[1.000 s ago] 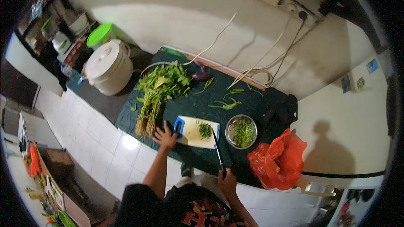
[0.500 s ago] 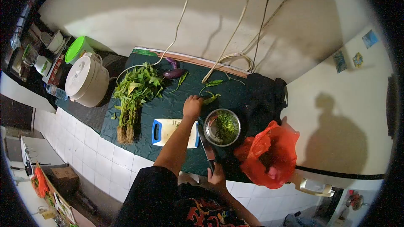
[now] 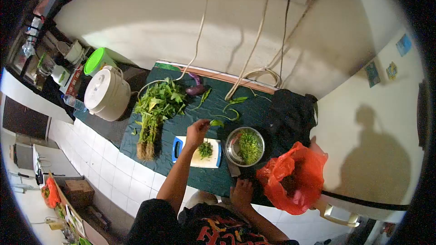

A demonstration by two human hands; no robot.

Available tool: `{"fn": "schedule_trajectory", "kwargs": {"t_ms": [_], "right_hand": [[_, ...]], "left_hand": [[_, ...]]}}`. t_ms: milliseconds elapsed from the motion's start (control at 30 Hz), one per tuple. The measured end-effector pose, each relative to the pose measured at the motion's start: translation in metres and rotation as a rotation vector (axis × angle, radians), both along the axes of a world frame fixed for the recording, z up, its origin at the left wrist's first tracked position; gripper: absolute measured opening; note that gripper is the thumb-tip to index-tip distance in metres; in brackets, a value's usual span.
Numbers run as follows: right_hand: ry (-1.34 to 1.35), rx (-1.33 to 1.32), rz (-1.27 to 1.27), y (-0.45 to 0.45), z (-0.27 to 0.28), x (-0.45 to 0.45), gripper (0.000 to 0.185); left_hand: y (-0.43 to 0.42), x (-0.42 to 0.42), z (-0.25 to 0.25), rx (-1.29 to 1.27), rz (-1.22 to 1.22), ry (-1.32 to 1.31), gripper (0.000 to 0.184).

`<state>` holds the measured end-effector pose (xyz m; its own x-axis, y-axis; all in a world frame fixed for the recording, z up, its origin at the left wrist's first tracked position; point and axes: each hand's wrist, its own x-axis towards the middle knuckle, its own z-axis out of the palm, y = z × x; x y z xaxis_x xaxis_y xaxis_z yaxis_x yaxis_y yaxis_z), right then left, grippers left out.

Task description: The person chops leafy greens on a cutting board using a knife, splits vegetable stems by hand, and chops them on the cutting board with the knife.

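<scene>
My left hand is above the far edge of a blue-and-white cutting board, fingers closed on a green chili pepper. Chopped greens lie in a small heap on the board. Near the table's front edge, my right hand is closed at the handle end of a knife, whose handle is mostly hidden. The blade points away from me, between the board and a metal bowl. Chopped green pieces fill part of the bowl. Beyond it lie more green chilies.
A bunch of leafy greens with roots lies to the left, with purple eggplants behind. A red plastic bag stands at the right front, near black cloth. A white rice cooker stands far left.
My left hand has drawn back toward the board with a green chili, uncovering the chopped greens. The knife has come closer to the bowl's near side. The camera view has shifted slightly.
</scene>
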<state>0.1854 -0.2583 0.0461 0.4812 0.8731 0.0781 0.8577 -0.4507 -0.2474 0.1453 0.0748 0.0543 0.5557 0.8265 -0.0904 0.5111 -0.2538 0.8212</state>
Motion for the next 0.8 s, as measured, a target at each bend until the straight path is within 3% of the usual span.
{"fn": "schedule_trajectory", "kwargs": {"t_ms": [67,133,167,233,367,433,567,633,800], "right_hand": [[-0.040,-0.090,-0.035,0.021,0.012,0.001,0.032],[0.461,0.085,-0.065,0.050,0.023,0.005,0.026],[0.878,0.124,-0.118,0.068,0.037,0.009,0.027],[1.435,0.222,-0.176,0.103,0.021,0.010,0.029],[1.833,0.169,-0.198,0.170,0.059,0.008,0.044],[1.952,0.183,-0.295,0.191,0.079,-0.004,0.030],[2.012,0.288,-0.231,0.212,0.082,-0.025,0.028],[1.601,0.343,-0.195,0.219,0.083,-0.035,0.026],[1.209,0.412,0.074,0.216,0.097,-0.057,0.022]], "left_hand": [[-0.002,-0.027,0.001,-0.055,0.044,-0.093,0.025],[-0.009,-0.053,0.015,-0.145,0.102,-0.229,0.027],[-0.014,-0.063,0.024,-0.140,0.110,-0.228,0.027],[-0.025,-0.082,0.038,-0.342,0.174,-0.374,0.028],[-0.046,-0.114,0.073,-0.420,0.122,-0.416,0.027],[-0.051,-0.133,0.073,-0.427,0.062,-0.445,0.030],[-0.055,-0.173,0.074,-0.525,-0.003,-0.441,0.032],[-0.054,-0.186,0.083,-0.559,-0.031,-0.393,0.033],[-0.058,-0.193,0.099,-0.661,-0.063,-0.560,0.038]]}}
